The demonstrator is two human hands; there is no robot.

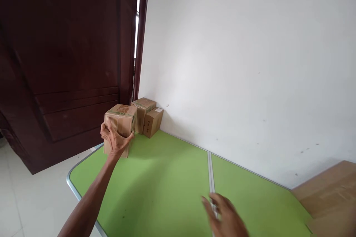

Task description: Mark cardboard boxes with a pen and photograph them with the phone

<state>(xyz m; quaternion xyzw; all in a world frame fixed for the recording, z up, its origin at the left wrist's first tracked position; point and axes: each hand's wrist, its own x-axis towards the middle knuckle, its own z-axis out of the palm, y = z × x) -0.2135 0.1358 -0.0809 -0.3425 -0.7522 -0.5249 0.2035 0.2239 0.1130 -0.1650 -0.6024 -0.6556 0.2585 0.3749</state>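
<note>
My left hand (114,139) is wrapped round the near side of a taped cardboard box (121,113), thumb and fingers spread across its face. This box stands upright at the far left of the green table (167,177). Just behind it are a second taped cardboard box (144,103) and a smaller cardboard box (154,122) with a white label on top. Over the table's near side, my right hand (225,216) is smeared by motion. Its thumb and fingers are apart, and nothing shows between them.
A large cardboard box (330,196) is at the right edge of the view. Behind the table rises a white wall (236,63). A dark red door (66,52) stands on the left above the tiled floor (16,192). A metal seam (210,166) crosses the tabletop.
</note>
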